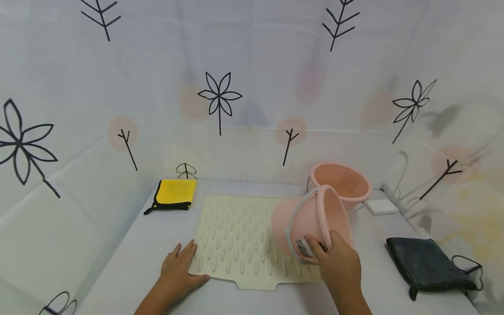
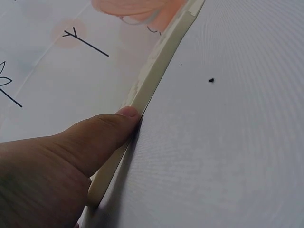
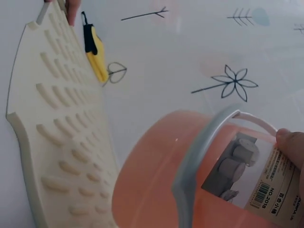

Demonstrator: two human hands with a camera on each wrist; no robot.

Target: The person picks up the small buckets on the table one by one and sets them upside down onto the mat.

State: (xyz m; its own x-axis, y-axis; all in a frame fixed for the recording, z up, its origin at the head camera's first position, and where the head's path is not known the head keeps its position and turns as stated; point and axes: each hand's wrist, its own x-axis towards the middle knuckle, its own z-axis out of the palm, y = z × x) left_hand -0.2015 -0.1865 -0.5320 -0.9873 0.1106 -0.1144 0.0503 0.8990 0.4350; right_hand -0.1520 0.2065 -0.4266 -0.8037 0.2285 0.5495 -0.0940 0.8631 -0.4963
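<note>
My right hand (image 1: 341,267) pinches the rim of a pink bucket (image 1: 293,221), which is tipped on its side with its mouth facing right. The bucket has a grey handle (image 3: 190,166) and a printed paper label (image 3: 247,171). Behind and below it lies a cream washboard (image 1: 232,236) with raised ridges, flat on the table. Along the board's near left corner rests my left hand (image 1: 177,269), fingers spread on the left edge. Its thumb (image 2: 107,133) touches the front edge. Whether the bucket touches the board is unclear.
A second pink bucket (image 1: 340,179) stands upright at the back right, beside a white block (image 1: 382,207). A folded yellow cloth with black trim (image 1: 175,192) lies back left. On the right is a dark folded cloth (image 1: 429,264). Patterned white sheeting (image 1: 252,57) encloses the table.
</note>
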